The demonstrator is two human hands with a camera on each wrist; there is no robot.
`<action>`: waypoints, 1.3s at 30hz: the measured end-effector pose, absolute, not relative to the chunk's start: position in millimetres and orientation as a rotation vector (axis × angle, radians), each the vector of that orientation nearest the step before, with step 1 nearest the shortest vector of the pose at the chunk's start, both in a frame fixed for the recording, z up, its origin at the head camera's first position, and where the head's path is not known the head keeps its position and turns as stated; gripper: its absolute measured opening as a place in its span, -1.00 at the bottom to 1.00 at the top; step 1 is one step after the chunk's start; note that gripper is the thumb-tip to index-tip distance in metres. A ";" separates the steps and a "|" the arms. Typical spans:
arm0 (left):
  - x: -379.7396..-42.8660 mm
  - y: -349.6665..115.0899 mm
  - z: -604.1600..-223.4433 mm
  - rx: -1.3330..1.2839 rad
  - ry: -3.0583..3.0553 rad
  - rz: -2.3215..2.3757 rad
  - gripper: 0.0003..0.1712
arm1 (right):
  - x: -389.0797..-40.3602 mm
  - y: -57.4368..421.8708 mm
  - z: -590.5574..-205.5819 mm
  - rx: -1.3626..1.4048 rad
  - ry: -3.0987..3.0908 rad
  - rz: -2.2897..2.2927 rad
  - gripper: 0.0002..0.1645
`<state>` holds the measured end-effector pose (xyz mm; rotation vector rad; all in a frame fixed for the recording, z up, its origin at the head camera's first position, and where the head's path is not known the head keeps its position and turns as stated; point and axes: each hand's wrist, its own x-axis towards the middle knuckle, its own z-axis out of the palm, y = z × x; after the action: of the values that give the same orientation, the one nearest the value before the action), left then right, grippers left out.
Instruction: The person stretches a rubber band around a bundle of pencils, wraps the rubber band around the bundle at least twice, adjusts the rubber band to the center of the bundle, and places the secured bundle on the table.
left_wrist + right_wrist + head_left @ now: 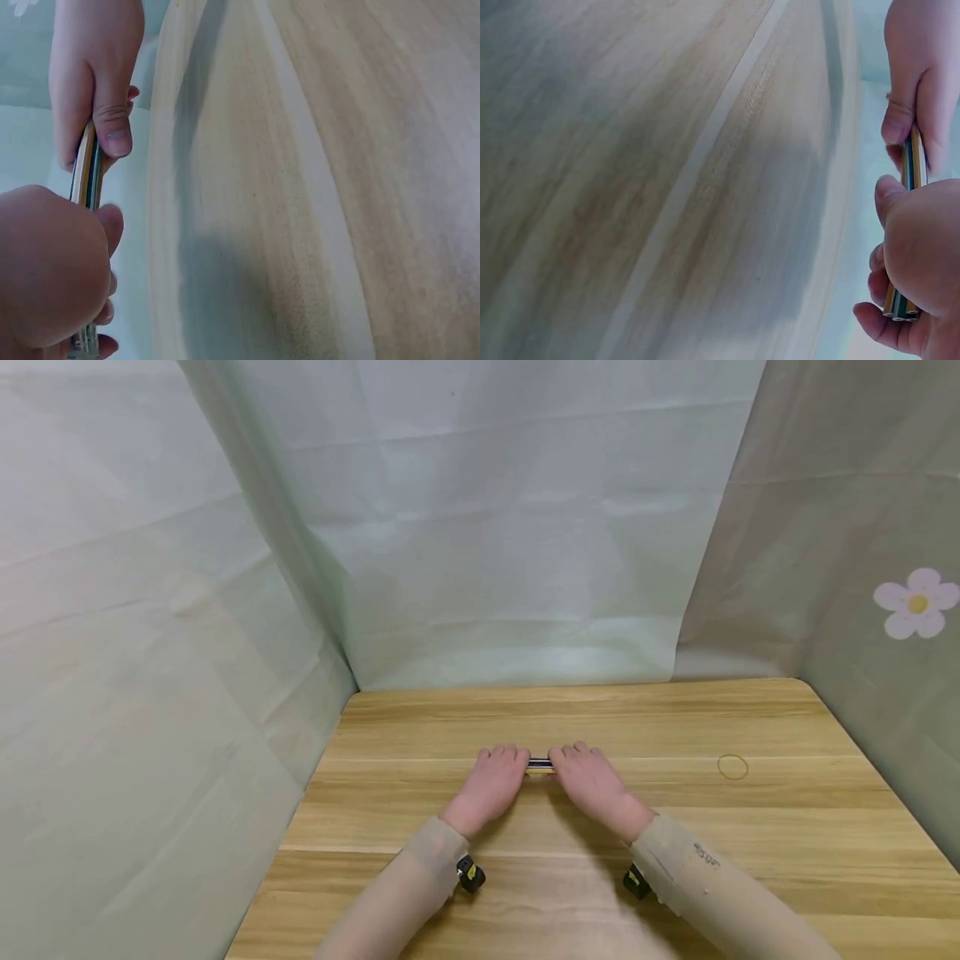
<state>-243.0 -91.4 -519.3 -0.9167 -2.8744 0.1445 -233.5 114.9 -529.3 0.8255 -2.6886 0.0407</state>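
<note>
Both hands hold one bundle of slim pencils [540,766], whose barrels show yellow, white and dark stripes in the gap between the hands. My left hand [495,781] grips its left end and my right hand [590,781] its right end, fingers curled over and thumbs beneath. In the left wrist view, a clear, shiny end of the bundle [85,341] pokes out below the left hand. The right wrist view shows several flat pencil ends [900,311] sticking out past the right palm. Most of the bundle's length is hidden inside the hands.
A thin rubber band [732,767] lies on the wood-grain table [787,860], to the right of the hands. Pale cloth [525,568] hangs behind the table and along both sides, with a flower print [917,603] at right. Each forearm carries a black wrist device [471,874].
</note>
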 end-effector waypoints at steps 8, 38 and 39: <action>-241.4 -91.8 -523.7 -0.882 -2.769 0.234 -0.89 | -233.3 114.1 -529.2 0.802 -2.723 0.060 -0.63; -243.8 -106.1 -519.6 -0.819 -2.903 0.084 -0.83 | -228.1 153.2 -524.7 0.562 -2.967 0.562 -0.31; -243.7 -106.1 -519.8 -0.817 -2.901 0.091 -0.83 | -227.2 152.0 -524.7 0.570 -2.976 0.544 -0.28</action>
<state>-243.7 -106.1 -519.8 -0.8168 -2.9011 0.0913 -227.2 152.0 -524.7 0.5701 -2.9764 0.5439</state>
